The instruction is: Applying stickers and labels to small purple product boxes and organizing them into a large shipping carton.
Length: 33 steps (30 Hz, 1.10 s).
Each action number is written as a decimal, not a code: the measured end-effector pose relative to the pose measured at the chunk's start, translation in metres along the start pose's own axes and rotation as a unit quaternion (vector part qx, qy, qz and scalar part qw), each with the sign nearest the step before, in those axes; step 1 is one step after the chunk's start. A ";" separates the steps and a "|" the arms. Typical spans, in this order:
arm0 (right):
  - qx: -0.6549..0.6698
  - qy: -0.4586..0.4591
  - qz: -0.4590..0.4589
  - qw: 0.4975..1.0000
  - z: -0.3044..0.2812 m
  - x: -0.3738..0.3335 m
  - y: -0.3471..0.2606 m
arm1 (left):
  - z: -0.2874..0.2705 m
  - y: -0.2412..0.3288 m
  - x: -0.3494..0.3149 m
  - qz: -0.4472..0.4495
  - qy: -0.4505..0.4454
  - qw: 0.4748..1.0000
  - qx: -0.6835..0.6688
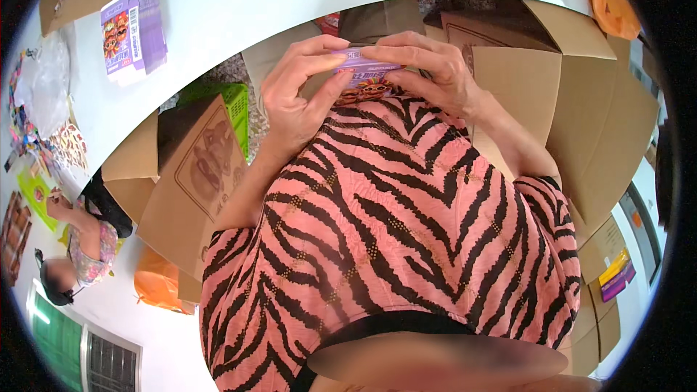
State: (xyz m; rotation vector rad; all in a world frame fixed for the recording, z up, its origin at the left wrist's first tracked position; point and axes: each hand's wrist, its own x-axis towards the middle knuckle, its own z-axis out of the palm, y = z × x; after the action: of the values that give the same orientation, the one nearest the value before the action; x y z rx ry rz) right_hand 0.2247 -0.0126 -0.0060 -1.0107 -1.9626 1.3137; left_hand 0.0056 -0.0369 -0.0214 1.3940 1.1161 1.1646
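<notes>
Close in front of my chest I hold a small purple carton (367, 69) with a colourful cartoon picture on its face. My left hand (301, 87) pinches its left end between thumb and fingers. The fingers of my right hand (432, 72) lie along its upper edge, with the thumb on the front at the right. The carton's far side is hidden from view. A stack of matching flat purple cartons (134, 36) lies on the white table (239, 0), beyond my left hand.
Large open cardboard boxes (595, 116) stand at my right, another printed box (196, 167) at my left beside a green crate (236, 109). Clear plastic bags (47, 87) and small colourful items lie on the table's far left. Another person (87, 247) sits at the left.
</notes>
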 end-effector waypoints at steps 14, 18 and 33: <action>0.172 0.016 0.176 0.969 0.009 0.003 0.005 | 0.003 -0.003 -0.004 -0.119 0.006 0.985 -0.126; 0.092 0.036 0.124 0.987 0.015 0.011 0.006 | 0.001 -0.006 0.005 -0.078 0.017 0.994 -0.076; 0.167 0.030 0.155 0.973 0.021 0.191 0.067 | -0.141 0.001 0.062 0.049 0.256 0.878 0.401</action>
State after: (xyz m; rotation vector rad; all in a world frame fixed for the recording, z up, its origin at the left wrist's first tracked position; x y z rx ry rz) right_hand 0.1201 0.1511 -0.0677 -1.2004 -1.5099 1.6911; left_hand -0.1259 0.0408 -0.0036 1.8136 2.0950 1.2337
